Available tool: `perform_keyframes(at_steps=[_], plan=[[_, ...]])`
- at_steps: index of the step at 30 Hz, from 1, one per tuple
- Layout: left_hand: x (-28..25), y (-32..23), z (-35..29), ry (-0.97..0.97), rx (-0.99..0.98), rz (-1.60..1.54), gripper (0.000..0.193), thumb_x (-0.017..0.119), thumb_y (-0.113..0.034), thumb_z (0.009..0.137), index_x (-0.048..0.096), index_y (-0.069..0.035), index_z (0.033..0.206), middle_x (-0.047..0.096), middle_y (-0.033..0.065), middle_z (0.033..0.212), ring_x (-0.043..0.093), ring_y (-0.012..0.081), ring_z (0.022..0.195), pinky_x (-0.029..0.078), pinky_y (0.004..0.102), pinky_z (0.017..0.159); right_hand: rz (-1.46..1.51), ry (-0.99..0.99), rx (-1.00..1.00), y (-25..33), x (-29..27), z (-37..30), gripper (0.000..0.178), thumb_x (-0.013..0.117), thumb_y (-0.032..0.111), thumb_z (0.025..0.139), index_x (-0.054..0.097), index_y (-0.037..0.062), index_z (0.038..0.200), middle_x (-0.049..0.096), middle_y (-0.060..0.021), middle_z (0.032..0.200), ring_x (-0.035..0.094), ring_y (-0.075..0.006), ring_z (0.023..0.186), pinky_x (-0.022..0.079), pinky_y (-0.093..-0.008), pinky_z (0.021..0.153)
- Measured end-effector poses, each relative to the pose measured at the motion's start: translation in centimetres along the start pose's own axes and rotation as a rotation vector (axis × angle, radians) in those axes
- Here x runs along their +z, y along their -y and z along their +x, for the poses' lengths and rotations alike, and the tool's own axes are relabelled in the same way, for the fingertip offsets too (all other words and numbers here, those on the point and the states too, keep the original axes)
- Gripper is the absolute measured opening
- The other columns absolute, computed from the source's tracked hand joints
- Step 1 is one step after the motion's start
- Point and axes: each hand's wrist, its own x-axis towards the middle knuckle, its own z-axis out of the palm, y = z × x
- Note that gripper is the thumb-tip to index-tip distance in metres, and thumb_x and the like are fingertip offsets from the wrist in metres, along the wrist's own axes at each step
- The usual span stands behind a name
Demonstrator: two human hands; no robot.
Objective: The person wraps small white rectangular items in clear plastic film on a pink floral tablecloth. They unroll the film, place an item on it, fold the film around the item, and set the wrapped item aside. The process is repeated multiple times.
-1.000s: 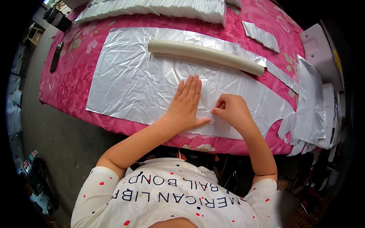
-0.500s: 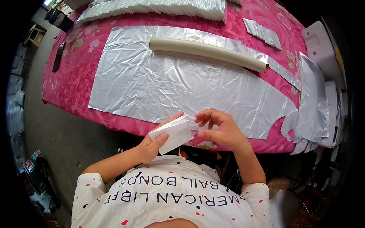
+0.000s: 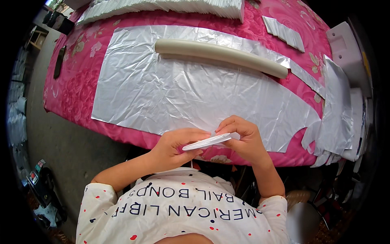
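Observation:
Both my hands hold a small folded white plastic piece (image 3: 206,142) edge-on, just above the near edge of the table. My left hand (image 3: 172,148) grips its left end from below and my right hand (image 3: 243,140) pinches its right end. Beyond them a large crinkled silver-white plastic sheet (image 3: 183,89) lies spread on the pink flowered tablecloth (image 3: 77,81). A long cream tube (image 3: 219,52) lies across the sheet's far part.
Stacks of folded white pieces (image 3: 162,5) line the table's far edge, and a smaller stack (image 3: 284,32) sits at the far right. Loose silver sheets (image 3: 337,110) hang over the right end by a white box (image 3: 345,40). A dark flat object (image 3: 59,61) lies at the left.
A second ago both hands pressed flat on the sheet. They then lifted the folded white piece toward my body, and it has now turned nearly edge-on between both hands.

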Motion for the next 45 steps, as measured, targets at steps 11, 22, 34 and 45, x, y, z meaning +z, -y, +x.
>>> perform_keyframes(at_steps=[11, 22, 34, 45], plan=[[-1.1, 0.3, 1.3, -0.207, -0.033, 0.224, 0.04, 0.065, -0.002, 0.074, 0.059, -0.004, 0.114, 0.058, 0.0121, 0.12, 0.056, 0.0271, 0.108, 0.045, 0.0334, 0.091, -0.786, -1.042, -0.528, 1.9, -21.8, 7.7, 0.009, 0.068, 0.007, 0.082, 0.061, 0.0028, 0.086, 0.05, 0.0025, 0.078, 0.043, -0.0059, 0.067, 0.039, -0.0201, 0.062], [-1.1, -0.2, 1.8, -0.173, -0.024, 0.319, 0.039, 0.064, -0.001, 0.073, 0.059, -0.004, 0.112, 0.059, 0.0121, 0.117, 0.058, 0.0278, 0.104, 0.046, 0.0337, 0.088, -1.279, -0.922, 0.071, -3.3, -31.0, 13.1, 0.021, 0.061, 0.011, 0.072, 0.068, 0.0092, 0.091, 0.064, -0.0087, 0.095, 0.061, -0.0281, 0.088, 0.049, -0.0377, 0.077], [-0.6, 0.1, 3.8, -0.059, 0.123, 0.351, 0.042, 0.063, -0.002, 0.075, 0.056, -0.003, 0.116, 0.058, 0.0152, 0.117, 0.058, 0.0302, 0.104, 0.046, 0.0344, 0.088, -1.251, -0.204, -0.298, -0.5, -13.8, 6.7, 0.05, 0.075, 0.015, 0.068, 0.058, 0.0048, 0.115, 0.058, -0.0109, 0.104, 0.054, -0.0274, 0.099, 0.047, -0.0344, 0.082], [2.8, 2.1, 6.5, -0.106, 0.116, 0.65, 0.081, 0.065, -0.031, 0.078, 0.023, -0.005, 0.142, 0.004, 0.0307, 0.147, 0.011, 0.0458, 0.136, 0.021, 0.0466, 0.108, -0.819, -0.003, -0.056, -0.4, -2.4, -5.2, 0.057, 0.061, 0.034, 0.084, 0.047, -0.0017, 0.127, 0.048, -0.0204, 0.126, 0.046, -0.0341, 0.117, 0.04, -0.0412, 0.095]])
